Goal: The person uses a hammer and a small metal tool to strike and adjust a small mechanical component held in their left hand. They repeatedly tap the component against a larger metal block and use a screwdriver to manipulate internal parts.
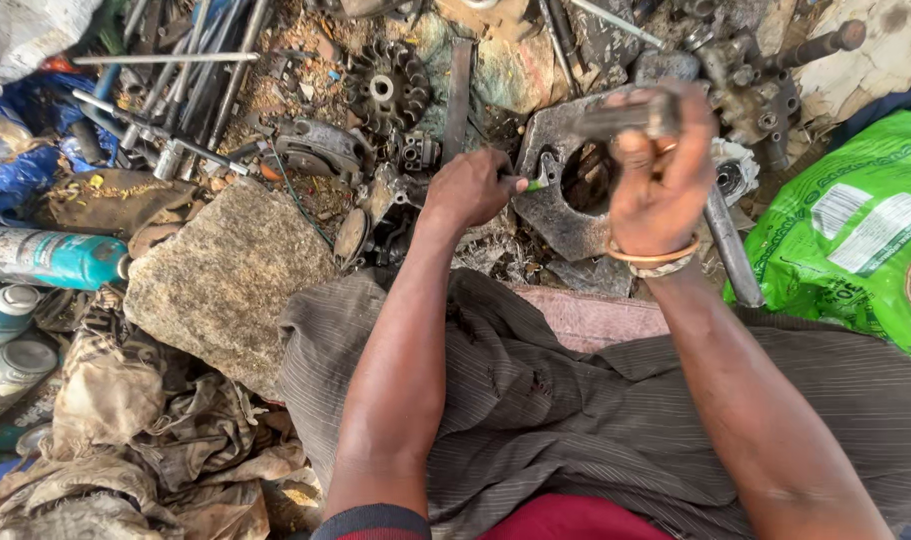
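Your ground (305, 80) is littered dirt, scrap metal at twelve o'clock. Your left hand (470, 188) grips a thin tool (530, 184); right hand (658, 180) clamps a blurred metal part (625, 118).

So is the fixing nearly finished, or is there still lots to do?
Hard to call it nearly finished. Done: many engine parts already lie loose on the ground, like the finned wheel. In hand: the left hand pokes a thin green-tipped tool toward the flat metal plate, and the right hand grips a metal tool above it. Left: nothing looks reassembled.
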